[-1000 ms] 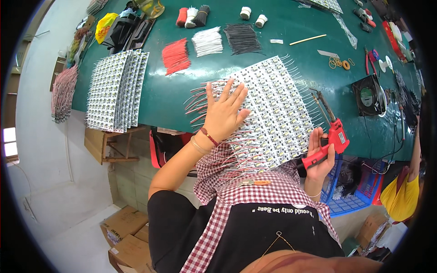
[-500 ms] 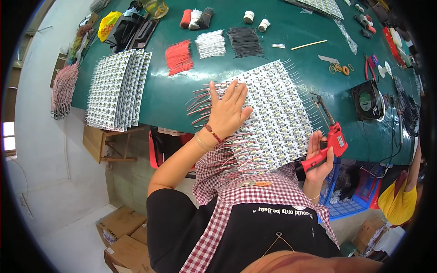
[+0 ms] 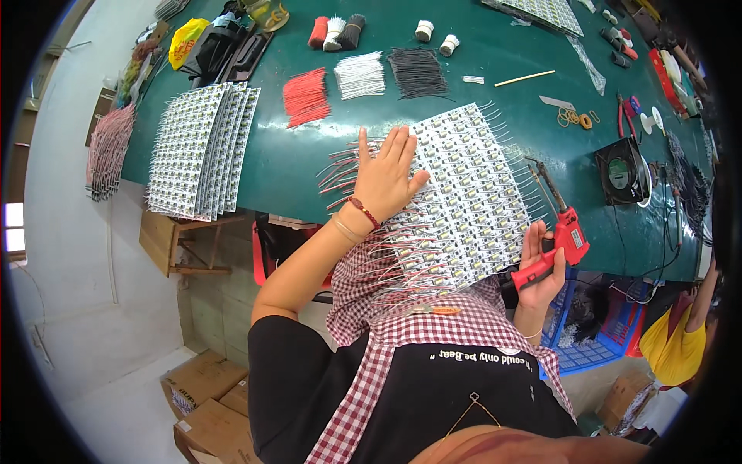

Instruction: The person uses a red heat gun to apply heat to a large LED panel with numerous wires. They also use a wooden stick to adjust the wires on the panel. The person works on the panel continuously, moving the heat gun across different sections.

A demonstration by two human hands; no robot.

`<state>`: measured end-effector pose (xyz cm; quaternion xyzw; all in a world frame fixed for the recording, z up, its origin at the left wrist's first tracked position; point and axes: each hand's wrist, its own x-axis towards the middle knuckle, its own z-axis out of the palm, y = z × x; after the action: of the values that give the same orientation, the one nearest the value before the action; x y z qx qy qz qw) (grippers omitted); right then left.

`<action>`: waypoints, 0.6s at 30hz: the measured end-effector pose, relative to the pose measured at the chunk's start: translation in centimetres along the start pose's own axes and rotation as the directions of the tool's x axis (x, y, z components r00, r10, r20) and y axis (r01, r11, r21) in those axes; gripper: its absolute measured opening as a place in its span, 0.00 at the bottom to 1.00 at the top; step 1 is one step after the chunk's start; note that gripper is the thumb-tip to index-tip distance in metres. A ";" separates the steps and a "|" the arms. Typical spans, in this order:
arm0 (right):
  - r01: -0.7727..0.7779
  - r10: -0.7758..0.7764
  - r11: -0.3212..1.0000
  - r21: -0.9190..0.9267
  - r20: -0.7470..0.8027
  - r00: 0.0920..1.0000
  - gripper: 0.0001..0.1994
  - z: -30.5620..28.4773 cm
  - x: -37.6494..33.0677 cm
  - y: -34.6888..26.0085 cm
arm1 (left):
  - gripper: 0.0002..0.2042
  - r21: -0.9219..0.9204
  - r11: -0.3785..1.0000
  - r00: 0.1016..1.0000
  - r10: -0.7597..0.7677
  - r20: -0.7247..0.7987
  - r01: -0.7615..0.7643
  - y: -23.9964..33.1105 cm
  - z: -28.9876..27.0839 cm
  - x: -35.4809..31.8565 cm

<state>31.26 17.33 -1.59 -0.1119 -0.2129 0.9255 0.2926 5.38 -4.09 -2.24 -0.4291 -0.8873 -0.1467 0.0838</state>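
A white panel of small circuit boards (image 3: pixel 471 201) lies at a slant over the near table edge, with red, white and dark wires fringing its left and right sides. My left hand (image 3: pixel 389 172) rests flat on the panel's left part, fingers spread over the wires. In my right hand (image 3: pixel 539 271) is a red soldering gun (image 3: pixel 570 236), gripped by its handle beside the panel's lower right edge. The gun's metal tip and thin feed tube point up and away, next to the wire ends on the right side.
Bundles of red wires (image 3: pixel 306 97), white wires (image 3: pixel 359 76) and black wires (image 3: pixel 417 73) lie beyond the panel. Stacked circuit panels (image 3: pixel 185 151) stand at left. A black fan (image 3: pixel 621 172) sits at right, near a solder spool (image 3: pixel 653 121). Below is a blue crate (image 3: pixel 583 356).
My left hand has shifted very slightly upward, its fingers a little closer together. The right hand and the soldering gun stay nearly in place.
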 end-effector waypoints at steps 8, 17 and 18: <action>-0.022 0.021 0.999 0.044 0.025 0.999 0.17 -0.6 0.1 0.2 | 0.28 -0.093 0.995 0.995 -0.029 0.094 0.038 -1.6 -0.8 -1.3; -0.039 0.036 0.998 0.052 0.058 0.998 0.18 1.4 2.1 -0.8 | 0.22 0.080 0.994 0.996 -0.074 -0.051 0.078 -2.2 -4.7 1.5; -0.038 0.036 0.998 0.047 0.058 0.998 0.18 1.6 2.8 -0.7 | 0.20 0.073 0.995 0.986 -0.060 -0.158 0.072 -2.9 -4.0 3.1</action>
<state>28.83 18.95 -0.09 -0.0824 -0.1965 0.9384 0.2720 1.26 -4.83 1.87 -0.3830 -0.8969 -0.1473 0.1646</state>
